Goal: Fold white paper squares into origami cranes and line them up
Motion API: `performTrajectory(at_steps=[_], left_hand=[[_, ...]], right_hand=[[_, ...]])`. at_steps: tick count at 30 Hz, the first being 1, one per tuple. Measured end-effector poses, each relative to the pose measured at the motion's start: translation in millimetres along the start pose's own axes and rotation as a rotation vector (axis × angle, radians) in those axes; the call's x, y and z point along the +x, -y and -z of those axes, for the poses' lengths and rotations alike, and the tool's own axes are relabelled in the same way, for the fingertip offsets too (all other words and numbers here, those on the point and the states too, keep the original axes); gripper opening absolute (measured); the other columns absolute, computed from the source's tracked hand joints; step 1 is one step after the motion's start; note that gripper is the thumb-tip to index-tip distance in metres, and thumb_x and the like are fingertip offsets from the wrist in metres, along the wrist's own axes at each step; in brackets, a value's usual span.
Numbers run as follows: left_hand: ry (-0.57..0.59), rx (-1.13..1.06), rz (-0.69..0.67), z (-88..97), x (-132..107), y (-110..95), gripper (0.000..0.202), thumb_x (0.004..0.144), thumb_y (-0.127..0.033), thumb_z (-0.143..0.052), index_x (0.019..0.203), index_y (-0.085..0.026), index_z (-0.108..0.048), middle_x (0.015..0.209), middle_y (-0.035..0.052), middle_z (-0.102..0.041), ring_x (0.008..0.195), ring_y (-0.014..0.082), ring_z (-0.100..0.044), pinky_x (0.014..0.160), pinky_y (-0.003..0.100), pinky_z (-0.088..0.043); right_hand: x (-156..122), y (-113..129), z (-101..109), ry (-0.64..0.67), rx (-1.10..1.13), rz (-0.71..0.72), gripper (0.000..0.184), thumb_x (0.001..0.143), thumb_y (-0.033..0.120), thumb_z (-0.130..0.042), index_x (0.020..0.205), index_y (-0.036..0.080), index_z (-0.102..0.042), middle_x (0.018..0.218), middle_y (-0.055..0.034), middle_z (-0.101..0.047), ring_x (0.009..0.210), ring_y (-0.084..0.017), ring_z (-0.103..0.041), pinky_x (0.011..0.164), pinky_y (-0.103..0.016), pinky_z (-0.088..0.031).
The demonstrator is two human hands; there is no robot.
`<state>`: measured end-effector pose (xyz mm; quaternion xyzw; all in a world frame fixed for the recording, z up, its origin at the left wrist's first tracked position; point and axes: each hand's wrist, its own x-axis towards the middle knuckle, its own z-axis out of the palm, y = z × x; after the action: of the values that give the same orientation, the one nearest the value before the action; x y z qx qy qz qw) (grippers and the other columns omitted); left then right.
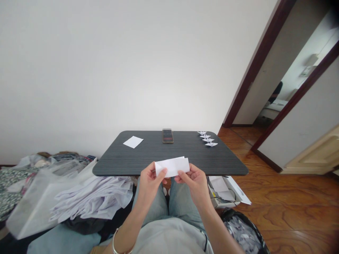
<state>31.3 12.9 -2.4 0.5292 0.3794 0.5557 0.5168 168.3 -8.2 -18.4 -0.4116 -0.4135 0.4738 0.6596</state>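
Observation:
A folded white sheet of paper is held up between both hands just over the table's near edge. My left hand pinches its left end, thumb on the front face. At the right end, my right hand grips it the same way, with the thumb near the lower edge. The paper looks doubled lengthwise, its layers slightly offset along the top. Several white origami cranes stand in a row at the table's far right. On the far left lies a flat square of white paper.
A phone sits at the back middle of the dark table, against the wall. Clothes and bags are heaped at the left. A box with cables and a black bag of paper scraps stand on the floor at right.

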Motion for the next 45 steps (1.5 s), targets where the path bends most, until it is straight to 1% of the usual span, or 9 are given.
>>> performTrajectory(at_steps=[6,10,13,19,23,29,35,41,45], left_hand=[[-0.021,0.014,-0.021,-0.7,-1.0,-2.4,0.017,0.069,-0.029,-0.067,0.074,-0.015,-0.06,0.068,-0.0015,-0.059,0.058,0.0102,-0.053,0.046,0.018,-0.045],[-0.018,0.009,-0.027,-0.6,-2.1,-3.1,0.016,0.07,-0.03,-0.066,0.072,-0.016,-0.059,0.068,-0.0022,-0.057,0.061,0.0107,-0.053,0.049,0.019,-0.047],[-0.011,-0.002,-0.031,-0.7,-2.7,-2.5,0.016,0.071,-0.03,-0.066,0.071,-0.015,-0.057,0.068,-0.0022,-0.056,0.062,0.0105,-0.053,0.05,0.018,-0.046],[-0.025,-0.04,0.005,-3.0,-3.3,2.3,0.025,0.065,-0.025,-0.071,0.073,-0.018,-0.048,0.071,-0.004,-0.056,0.064,0.0106,-0.054,0.056,0.021,-0.049],[-0.03,-0.024,-0.028,-4.5,-3.0,4.7,0.029,0.063,-0.021,-0.072,0.073,-0.018,-0.045,0.068,-0.0052,-0.053,0.062,0.0095,-0.053,0.058,0.02,-0.047],[-0.043,-0.005,0.01,-4.3,-3.3,3.3,0.026,0.065,-0.023,-0.07,0.079,-0.018,-0.048,0.072,-0.0037,-0.056,0.065,0.0114,-0.055,0.057,0.022,-0.051],[-0.045,-0.007,0.016,-3.8,-2.9,5.6,0.028,0.065,-0.023,-0.07,0.083,-0.018,-0.048,0.074,-0.0032,-0.058,0.066,0.0118,-0.056,0.057,0.023,-0.051],[-0.052,0.018,-0.009,-3.8,-2.0,7.8,0.026,0.066,-0.022,-0.069,0.083,-0.018,-0.049,0.075,-0.0024,-0.059,0.069,0.0118,-0.057,0.063,0.022,-0.05],[-0.065,0.007,0.004,-3.5,-3.0,7.0,0.03,0.065,-0.023,-0.07,0.086,-0.018,-0.049,0.078,-0.0015,-0.058,0.071,0.0129,-0.058,0.061,0.023,-0.052]], right_hand=[[-1.1,0.7,-0.9,0.028,0.045,-0.033,0.025,0.062,0.029,-0.077,0.076,0.016,-0.061,0.064,-0.0003,-0.067,0.051,-0.011,-0.062,0.051,-0.022,-0.055],[-0.6,-0.1,-0.8,0.04,0.023,-0.025,0.029,0.062,0.029,-0.077,0.083,0.016,-0.062,0.066,-0.0008,-0.067,0.053,-0.012,-0.061,0.051,-0.024,-0.055],[0.1,-0.8,-1.5,0.029,0.027,-0.01,0.03,0.061,0.028,-0.077,0.084,0.017,-0.062,0.067,-0.0003,-0.066,0.053,-0.012,-0.06,0.051,-0.023,-0.055],[-0.7,0.1,-4.3,0.045,0.04,-0.015,0.027,0.061,0.025,-0.076,0.083,0.017,-0.063,0.071,0.0003,-0.068,0.056,-0.012,-0.062,0.053,-0.021,-0.054],[-1.5,0.6,-5.7,0.054,0.03,-0.013,0.026,0.062,0.023,-0.076,0.083,0.017,-0.063,0.07,0.0008,-0.068,0.055,-0.011,-0.061,0.052,-0.021,-0.053],[-0.8,0.2,-5.9,0.044,0.027,-0.016,0.028,0.062,0.023,-0.076,0.086,0.017,-0.061,0.069,0.001,-0.068,0.054,-0.011,-0.061,0.049,-0.021,-0.053],[0.1,-3.2,-2.6,0.05,0.047,-0.022,0.024,0.063,0.026,-0.076,0.079,0.017,-0.06,0.067,0.0008,-0.068,0.053,-0.011,-0.062,0.051,-0.021,-0.053],[0.6,-4.3,-4.2,0.099,0.057,0.002,0.031,0.06,0.02,-0.077,0.086,0.018,-0.059,0.072,0.0015,-0.068,0.056,-0.01,-0.061,0.052,-0.019,-0.051],[0.4,-3.8,-3.7,0.093,0.058,-0.009,0.025,0.064,0.023,-0.076,0.081,0.018,-0.058,0.069,0.002,-0.068,0.055,-0.01,-0.062,0.053,-0.019,-0.052]])
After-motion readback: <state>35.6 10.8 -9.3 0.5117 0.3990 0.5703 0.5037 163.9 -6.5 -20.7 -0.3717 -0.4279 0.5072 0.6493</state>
